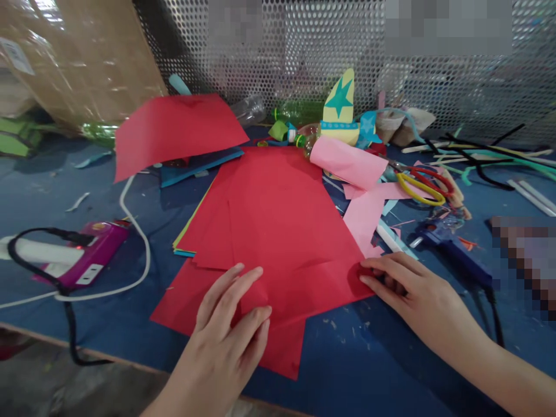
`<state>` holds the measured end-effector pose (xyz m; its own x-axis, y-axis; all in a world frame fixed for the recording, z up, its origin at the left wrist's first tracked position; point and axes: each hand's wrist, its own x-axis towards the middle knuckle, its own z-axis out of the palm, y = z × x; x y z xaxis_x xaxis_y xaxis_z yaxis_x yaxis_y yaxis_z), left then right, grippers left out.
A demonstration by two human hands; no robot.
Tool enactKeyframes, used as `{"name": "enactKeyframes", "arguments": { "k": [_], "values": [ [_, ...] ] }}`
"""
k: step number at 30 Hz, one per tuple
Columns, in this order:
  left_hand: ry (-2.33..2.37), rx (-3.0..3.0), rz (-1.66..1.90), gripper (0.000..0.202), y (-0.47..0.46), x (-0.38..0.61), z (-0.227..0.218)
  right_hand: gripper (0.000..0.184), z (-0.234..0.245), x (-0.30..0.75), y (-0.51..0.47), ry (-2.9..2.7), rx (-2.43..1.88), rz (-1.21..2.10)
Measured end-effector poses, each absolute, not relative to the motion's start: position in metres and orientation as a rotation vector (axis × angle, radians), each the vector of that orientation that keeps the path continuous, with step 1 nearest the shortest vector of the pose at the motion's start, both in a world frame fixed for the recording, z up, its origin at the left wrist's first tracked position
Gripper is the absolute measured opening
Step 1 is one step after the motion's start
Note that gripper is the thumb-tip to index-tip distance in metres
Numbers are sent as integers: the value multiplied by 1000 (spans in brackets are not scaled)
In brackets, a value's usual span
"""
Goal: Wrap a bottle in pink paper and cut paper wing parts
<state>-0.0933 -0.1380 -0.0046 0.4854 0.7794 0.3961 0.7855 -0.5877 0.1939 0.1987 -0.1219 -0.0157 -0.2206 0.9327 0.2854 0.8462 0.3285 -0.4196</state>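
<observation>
Overlapping sheets of red paper (282,231) lie in the middle of the blue table, with yellow and blue sheets peeking out at their left edge. My left hand (232,330) rests over the lower left of the red paper, fingers apart and nothing held. At the lower right corner of the top sheet, my right hand (408,289) pinches the paper between thumb and fingers. Just beyond that hand are pink paper scraps (365,217) and a blue glue gun (456,249).
Scissors (421,185) with red and yellow handles lie beside a pink-wrapped bottle (347,162). A magenta power strip (93,255) with cables sits left. Behind are a curled red sheet (178,130), a cardboard box (82,58), pipe cleaners (490,156) and a perforated metal panel (278,52).
</observation>
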Motion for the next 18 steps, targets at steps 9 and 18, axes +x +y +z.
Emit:
{"name": "enactKeyframes", "arguments": {
  "k": [9, 18],
  "values": [
    [-1209, -2948, -617, 18, -143, -110, 0, 37, -22, 203, -122, -2144, -1516, 171],
    [-1144, -3009, -406, 43, -147, -123, -18, 39, -17, 199, -120, -2164, -1517, 152]
  ]
}}
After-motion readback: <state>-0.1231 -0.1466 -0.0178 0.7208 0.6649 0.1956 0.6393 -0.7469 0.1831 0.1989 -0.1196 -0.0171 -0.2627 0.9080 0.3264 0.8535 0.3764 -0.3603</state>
